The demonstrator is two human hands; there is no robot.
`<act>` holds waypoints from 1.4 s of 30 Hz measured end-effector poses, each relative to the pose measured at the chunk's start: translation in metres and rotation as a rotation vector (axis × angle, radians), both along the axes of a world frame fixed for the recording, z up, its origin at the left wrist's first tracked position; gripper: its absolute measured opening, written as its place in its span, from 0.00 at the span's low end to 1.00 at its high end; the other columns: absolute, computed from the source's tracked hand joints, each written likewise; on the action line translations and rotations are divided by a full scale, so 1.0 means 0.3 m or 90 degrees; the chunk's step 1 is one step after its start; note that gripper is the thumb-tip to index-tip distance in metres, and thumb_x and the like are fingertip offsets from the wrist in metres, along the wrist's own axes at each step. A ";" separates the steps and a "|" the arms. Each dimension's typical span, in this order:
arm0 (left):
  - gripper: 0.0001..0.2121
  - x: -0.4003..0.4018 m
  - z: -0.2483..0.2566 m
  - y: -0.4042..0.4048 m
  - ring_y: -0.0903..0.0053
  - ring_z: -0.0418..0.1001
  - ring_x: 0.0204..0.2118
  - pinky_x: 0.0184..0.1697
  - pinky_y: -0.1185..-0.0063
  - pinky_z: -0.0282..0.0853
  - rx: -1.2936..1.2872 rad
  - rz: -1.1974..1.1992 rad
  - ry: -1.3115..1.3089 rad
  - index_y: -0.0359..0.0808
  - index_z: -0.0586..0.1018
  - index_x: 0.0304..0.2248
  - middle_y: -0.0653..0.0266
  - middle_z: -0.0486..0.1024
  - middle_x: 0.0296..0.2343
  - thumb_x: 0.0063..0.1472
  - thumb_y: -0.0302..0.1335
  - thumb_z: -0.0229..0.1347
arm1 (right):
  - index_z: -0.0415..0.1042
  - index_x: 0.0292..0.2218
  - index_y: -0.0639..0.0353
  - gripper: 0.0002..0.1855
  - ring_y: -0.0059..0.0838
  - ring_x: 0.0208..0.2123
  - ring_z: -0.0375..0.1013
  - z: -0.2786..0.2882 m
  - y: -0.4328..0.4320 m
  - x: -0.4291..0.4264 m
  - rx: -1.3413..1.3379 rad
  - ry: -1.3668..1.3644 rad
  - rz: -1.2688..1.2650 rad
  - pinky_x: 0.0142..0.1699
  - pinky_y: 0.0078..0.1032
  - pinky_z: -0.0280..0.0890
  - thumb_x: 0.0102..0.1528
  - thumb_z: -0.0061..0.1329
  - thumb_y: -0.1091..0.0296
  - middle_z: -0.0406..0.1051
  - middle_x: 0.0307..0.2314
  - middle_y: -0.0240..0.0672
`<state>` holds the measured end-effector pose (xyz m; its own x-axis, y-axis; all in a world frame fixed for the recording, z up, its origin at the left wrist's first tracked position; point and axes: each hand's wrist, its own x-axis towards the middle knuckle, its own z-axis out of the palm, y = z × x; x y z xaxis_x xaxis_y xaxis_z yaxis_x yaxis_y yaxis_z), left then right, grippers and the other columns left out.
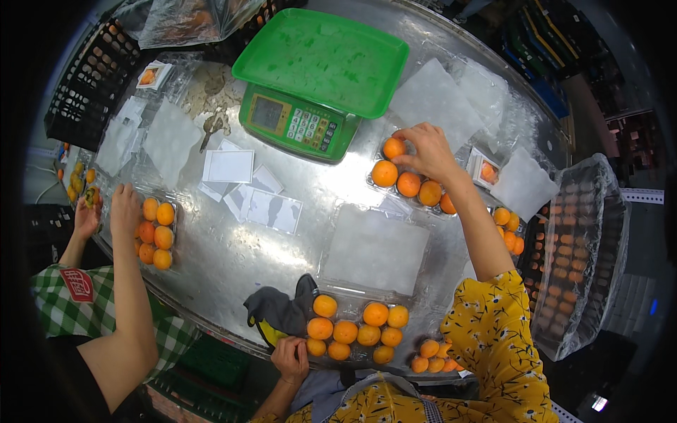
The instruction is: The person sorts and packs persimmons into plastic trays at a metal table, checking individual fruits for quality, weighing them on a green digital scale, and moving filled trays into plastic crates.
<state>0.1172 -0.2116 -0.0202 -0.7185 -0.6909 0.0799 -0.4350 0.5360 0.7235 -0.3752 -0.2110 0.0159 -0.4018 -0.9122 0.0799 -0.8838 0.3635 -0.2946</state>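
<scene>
My right hand [426,150] has its fingers and thumb around an orange fruit [394,148], which looks like a persimmon, at the upper left corner of a clear plastic tray. A row of similar fruits [409,184] lies in that tray, partly covered by my forearm. By the table's front edge, my left hand [292,359] rests with curled fingers beside the front group of fruits [345,332]; whether it grips anything is hidden. A dark grey and yellow glove [283,306] lies just above it. Between my hands is a clear tray lined with a white sheet [378,248].
A green scale [301,129] stands at the back. White cards [228,166] lie mid-table. At left, a co-worker's hands [125,209] are near another filled tray [163,238]. Black crates [92,79] flank the table; the right one has a plastic liner [587,254].
</scene>
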 end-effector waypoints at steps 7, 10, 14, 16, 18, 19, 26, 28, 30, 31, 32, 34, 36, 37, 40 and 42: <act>0.01 0.001 0.001 -0.002 0.67 0.69 0.23 0.23 0.77 0.63 -0.005 -0.001 -0.008 0.33 0.72 0.25 0.60 0.69 0.21 0.51 0.21 0.52 | 0.71 0.36 0.53 0.22 0.34 0.40 0.64 0.003 -0.007 0.004 0.012 -0.050 -0.033 0.46 0.32 0.53 0.37 0.58 0.61 0.71 0.31 0.33; 0.02 0.002 -0.001 0.000 0.67 0.69 0.23 0.24 0.77 0.63 0.000 0.000 -0.007 0.33 0.72 0.25 0.60 0.69 0.21 0.51 0.22 0.52 | 0.71 0.37 0.52 0.22 0.34 0.40 0.64 0.011 -0.002 0.004 0.033 -0.041 -0.034 0.46 0.32 0.53 0.36 0.58 0.61 0.71 0.32 0.33; 0.02 0.006 -0.013 0.003 0.66 0.69 0.23 0.24 0.76 0.64 0.007 0.006 -0.019 0.33 0.72 0.25 0.60 0.70 0.22 0.52 0.23 0.51 | 0.71 0.38 0.52 0.21 0.35 0.41 0.63 -0.013 -0.010 0.013 0.015 -0.024 -0.017 0.47 0.33 0.54 0.39 0.55 0.61 0.71 0.33 0.35; 0.02 0.003 -0.010 0.001 0.66 0.69 0.23 0.24 0.76 0.64 0.008 0.008 -0.019 0.33 0.72 0.25 0.60 0.70 0.22 0.51 0.22 0.51 | 0.71 0.39 0.52 0.21 0.36 0.41 0.63 -0.021 -0.012 0.013 0.011 -0.028 -0.011 0.47 0.33 0.54 0.41 0.53 0.60 0.70 0.33 0.35; 0.01 -0.001 -0.004 -0.002 0.66 0.69 0.23 0.24 0.76 0.64 0.006 0.007 -0.015 0.33 0.73 0.24 0.60 0.70 0.22 0.51 0.21 0.52 | 0.71 0.39 0.53 0.19 0.37 0.40 0.64 -0.026 -0.005 0.001 -0.024 -0.121 -0.035 0.46 0.34 0.55 0.42 0.50 0.60 0.70 0.33 0.37; 0.01 -0.003 -0.002 -0.004 0.66 0.69 0.23 0.24 0.76 0.64 0.005 0.004 -0.015 0.33 0.73 0.24 0.60 0.70 0.22 0.51 0.21 0.52 | 0.71 0.39 0.53 0.19 0.37 0.40 0.64 -0.019 0.000 -0.004 -0.025 -0.121 -0.038 0.46 0.34 0.55 0.42 0.50 0.60 0.70 0.33 0.37; 0.02 -0.002 -0.006 0.004 0.64 0.68 0.22 0.24 0.76 0.62 0.014 0.014 0.000 0.32 0.72 0.24 0.57 0.69 0.21 0.52 0.21 0.50 | 0.72 0.38 0.54 0.19 0.38 0.38 0.65 -0.029 -0.006 0.007 -0.016 -0.116 -0.057 0.44 0.33 0.59 0.43 0.51 0.59 0.70 0.34 0.38; 0.02 0.002 -0.007 0.003 0.64 0.68 0.22 0.24 0.76 0.63 0.018 0.011 -0.001 0.32 0.72 0.24 0.57 0.69 0.21 0.52 0.21 0.50 | 0.72 0.38 0.54 0.19 0.38 0.38 0.65 -0.027 0.000 0.011 -0.012 -0.124 -0.069 0.44 0.33 0.59 0.43 0.51 0.59 0.70 0.35 0.38; 0.01 0.007 -0.005 0.004 0.66 0.69 0.24 0.25 0.76 0.65 0.008 0.008 -0.020 0.34 0.73 0.25 0.60 0.70 0.22 0.50 0.21 0.53 | 0.71 0.40 0.54 0.20 0.39 0.40 0.65 -0.019 0.004 0.017 -0.014 -0.157 -0.086 0.46 0.32 0.59 0.44 0.50 0.59 0.70 0.36 0.39; 0.01 0.008 -0.003 0.005 0.66 0.69 0.24 0.25 0.76 0.65 0.006 0.009 -0.019 0.34 0.73 0.25 0.60 0.70 0.22 0.50 0.21 0.53 | 0.71 0.40 0.54 0.20 0.39 0.40 0.65 -0.023 0.008 0.014 -0.015 -0.157 -0.086 0.46 0.32 0.59 0.44 0.50 0.59 0.70 0.36 0.39; 0.01 0.008 -0.002 0.007 0.66 0.69 0.24 0.25 0.76 0.65 0.011 0.011 -0.016 0.34 0.73 0.25 0.60 0.70 0.22 0.50 0.21 0.53 | 0.71 0.41 0.55 0.20 0.40 0.41 0.65 -0.036 0.016 0.007 -0.022 -0.195 -0.099 0.48 0.31 0.59 0.45 0.49 0.61 0.69 0.37 0.40; 0.01 0.000 0.002 0.003 0.66 0.69 0.24 0.26 0.76 0.65 0.014 0.010 -0.010 0.33 0.72 0.25 0.60 0.70 0.22 0.50 0.21 0.53 | 0.70 0.42 0.55 0.20 0.40 0.43 0.64 -0.028 0.024 -0.004 -0.030 -0.231 -0.113 0.49 0.30 0.58 0.45 0.48 0.62 0.69 0.38 0.41; 0.01 -0.004 0.002 -0.001 0.66 0.69 0.24 0.25 0.76 0.64 0.021 0.009 0.000 0.33 0.72 0.25 0.59 0.70 0.22 0.50 0.20 0.52 | 0.69 0.43 0.56 0.19 0.41 0.45 0.64 -0.019 0.030 -0.008 -0.038 -0.302 -0.141 0.50 0.30 0.58 0.47 0.46 0.65 0.68 0.39 0.43; 0.01 -0.004 0.001 -0.002 0.66 0.69 0.24 0.25 0.76 0.64 0.020 0.008 0.001 0.33 0.72 0.25 0.59 0.70 0.22 0.50 0.20 0.52 | 0.69 0.43 0.56 0.19 0.41 0.45 0.64 -0.014 0.030 -0.008 -0.040 -0.301 -0.142 0.50 0.30 0.58 0.47 0.46 0.65 0.68 0.39 0.43; 0.01 -0.003 0.000 -0.003 0.65 0.69 0.24 0.25 0.76 0.64 0.018 0.010 -0.001 0.33 0.72 0.24 0.59 0.70 0.22 0.50 0.20 0.52 | 0.69 0.43 0.57 0.18 0.41 0.44 0.64 -0.002 0.025 -0.001 -0.063 -0.341 -0.155 0.50 0.30 0.58 0.49 0.45 0.67 0.68 0.40 0.44; 0.01 -0.005 0.001 -0.003 0.66 0.69 0.23 0.25 0.76 0.64 0.011 0.011 -0.003 0.33 0.72 0.24 0.59 0.70 0.22 0.51 0.20 0.52 | 0.70 0.42 0.58 0.18 0.41 0.43 0.66 0.006 0.020 0.004 -0.059 -0.326 -0.153 0.49 0.30 0.59 0.47 0.47 0.66 0.69 0.38 0.43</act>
